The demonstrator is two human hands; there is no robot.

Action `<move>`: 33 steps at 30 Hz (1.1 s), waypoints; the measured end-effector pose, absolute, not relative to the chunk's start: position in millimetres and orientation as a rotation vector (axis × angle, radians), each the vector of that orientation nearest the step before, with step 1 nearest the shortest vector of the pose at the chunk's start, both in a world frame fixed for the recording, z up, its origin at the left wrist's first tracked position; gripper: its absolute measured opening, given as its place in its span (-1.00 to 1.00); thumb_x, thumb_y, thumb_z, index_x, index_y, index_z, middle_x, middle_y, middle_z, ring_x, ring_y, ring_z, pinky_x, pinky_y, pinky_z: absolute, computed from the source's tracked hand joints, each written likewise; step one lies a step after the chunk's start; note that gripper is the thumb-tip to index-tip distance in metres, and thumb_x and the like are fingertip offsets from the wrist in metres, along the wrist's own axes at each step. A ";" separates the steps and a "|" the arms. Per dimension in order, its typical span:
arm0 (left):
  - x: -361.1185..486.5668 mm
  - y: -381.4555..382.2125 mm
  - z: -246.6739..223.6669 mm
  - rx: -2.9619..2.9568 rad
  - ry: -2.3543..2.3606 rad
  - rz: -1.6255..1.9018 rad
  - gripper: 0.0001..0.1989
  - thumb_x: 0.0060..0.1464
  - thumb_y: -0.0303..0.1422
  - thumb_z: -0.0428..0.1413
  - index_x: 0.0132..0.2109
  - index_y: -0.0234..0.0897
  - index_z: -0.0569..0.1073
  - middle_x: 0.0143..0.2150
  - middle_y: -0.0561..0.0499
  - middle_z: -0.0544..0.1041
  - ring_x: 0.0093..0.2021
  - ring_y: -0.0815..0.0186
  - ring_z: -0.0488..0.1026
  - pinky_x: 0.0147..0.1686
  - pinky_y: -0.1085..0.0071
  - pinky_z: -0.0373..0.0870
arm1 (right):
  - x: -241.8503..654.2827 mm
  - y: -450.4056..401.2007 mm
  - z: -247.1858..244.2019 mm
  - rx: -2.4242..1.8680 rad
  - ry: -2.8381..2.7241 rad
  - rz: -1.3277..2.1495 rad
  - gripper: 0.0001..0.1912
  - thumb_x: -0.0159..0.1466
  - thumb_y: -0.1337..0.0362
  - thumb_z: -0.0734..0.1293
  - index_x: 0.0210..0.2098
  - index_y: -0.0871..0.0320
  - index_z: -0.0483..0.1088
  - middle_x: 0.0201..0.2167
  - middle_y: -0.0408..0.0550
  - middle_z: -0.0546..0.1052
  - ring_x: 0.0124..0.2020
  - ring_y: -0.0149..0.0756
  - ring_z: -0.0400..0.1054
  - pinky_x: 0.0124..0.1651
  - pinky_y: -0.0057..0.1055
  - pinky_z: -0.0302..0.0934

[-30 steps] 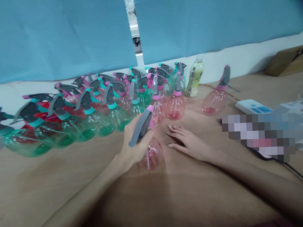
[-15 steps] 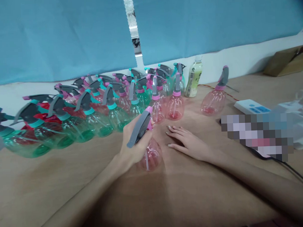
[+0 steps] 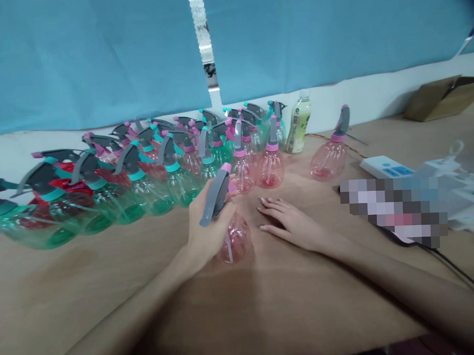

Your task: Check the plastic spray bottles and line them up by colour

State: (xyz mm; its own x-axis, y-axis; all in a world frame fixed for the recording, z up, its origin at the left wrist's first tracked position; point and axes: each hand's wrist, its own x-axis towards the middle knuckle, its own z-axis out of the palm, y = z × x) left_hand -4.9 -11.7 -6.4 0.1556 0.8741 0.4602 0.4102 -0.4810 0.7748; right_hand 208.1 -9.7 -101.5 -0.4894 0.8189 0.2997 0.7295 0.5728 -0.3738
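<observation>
My left hand (image 3: 208, 220) is wrapped round the neck of a pink spray bottle (image 3: 238, 240) with a grey and pink trigger head. This bottle stands on the table, slightly tilted, its near side facing me. My right hand (image 3: 287, 217) lies flat on the table to the right of it, fingers stretched out, touching no bottle. Just beyond my hands stand another pink spray bottle (image 3: 271, 168) and one beside it (image 3: 242, 172). A row of green spray bottles (image 3: 183, 184) with turquoise collars reaches away to the left.
Behind the front row stand several more pink and green sprayers. A drink bottle (image 3: 298, 123) and a lone pink spray bottle (image 3: 328, 158) are at the back. On the right are a white power strip (image 3: 386, 167), a pixelated flat object, clear plastic and a cardboard box (image 3: 440, 99).
The spray head in my left hand has shifted slightly left and tipped a little. My right hand stays flat on the table. The whole view has moved slightly.
</observation>
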 end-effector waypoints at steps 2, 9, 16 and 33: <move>-4.8 -10.8 -7.4 1.967 1.226 1.285 -0.87 0.03 -0.44 0.03 -0.23 -0.18 0.38 -0.38 0.07 0.43 -0.40 0.31 0.35 -0.32 0.34 0.31 | 207.8 -11.3 -99.7 -1.242 -2.355 0.265 -0.48 0.32 -0.02 0.14 0.14 0.14 0.30 0.20 0.12 0.30 0.26 -0.05 0.09 0.25 0.03 -0.01; -2.1 -9.3 -8.9 1.956 1.190 1.319 -0.78 0.00 -0.50 0.04 -0.16 -0.20 0.39 -0.37 0.08 0.44 -0.42 0.36 0.35 -0.37 0.40 0.31 | 203.6 -25.5 -80.9 -1.225 -2.323 0.385 -0.50 0.31 -0.01 0.16 0.12 0.16 0.30 0.17 0.13 0.34 0.19 -0.08 0.20 0.19 -0.08 0.13; 22.4 -10.1 -5.3 1.927 1.076 1.392 -0.40 0.00 -0.52 0.03 0.19 -0.03 0.16 -0.05 0.03 0.40 -0.21 0.32 0.41 -0.19 0.35 0.38 | 205.8 -50.5 -49.5 -1.193 -2.226 0.499 -0.42 0.28 -0.07 0.18 0.18 0.11 0.18 0.14 0.09 0.35 0.15 -0.10 0.25 0.17 -0.10 0.15; 132.0 37.9 -9.1 2.056 0.856 1.096 -0.67 0.09 -0.24 0.10 -0.01 -0.23 0.34 -0.06 -0.10 0.46 -0.05 0.20 0.41 0.05 0.17 0.28 | 248.9 -38.9 -31.6 -1.478 -1.945 0.028 -0.27 0.19 -0.16 0.24 0.11 0.28 0.16 0.01 0.27 0.40 0.04 0.08 0.30 0.01 -0.06 0.23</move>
State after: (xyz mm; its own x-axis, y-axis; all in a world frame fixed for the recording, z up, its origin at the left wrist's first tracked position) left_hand 132.0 37.9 -9.1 0.4377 0.7821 0.4436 0.2411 -0.5774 0.7800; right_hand 248.9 -38.9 -31.6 -0.1197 0.8581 0.4994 0.8432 0.3534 -0.4051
